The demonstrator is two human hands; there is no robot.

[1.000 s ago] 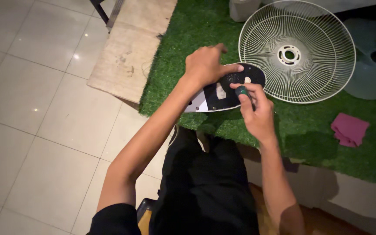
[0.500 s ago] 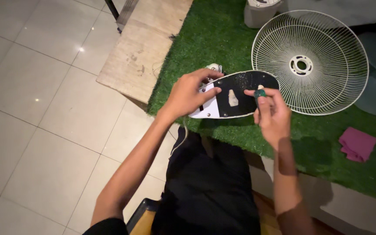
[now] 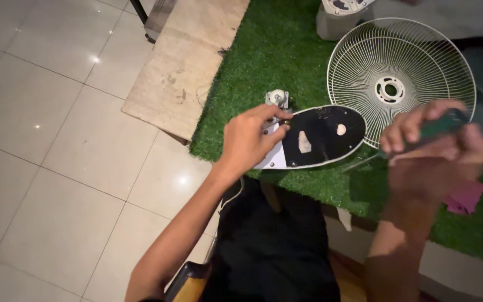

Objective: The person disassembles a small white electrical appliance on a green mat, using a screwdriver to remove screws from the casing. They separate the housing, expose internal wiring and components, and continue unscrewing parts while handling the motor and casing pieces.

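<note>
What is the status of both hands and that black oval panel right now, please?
Left hand pinching black oval panel at its white end. Right hand blurred, gripping green-handled tool. White fan grille lies just behind panel.

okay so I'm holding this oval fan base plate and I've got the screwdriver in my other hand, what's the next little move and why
Probably bring the screwdriver back down to the plate. Your right hand has it lifted clear and blurred, beside the fan grille, while your left hand pinches the plate's near end over the green turf.
</note>
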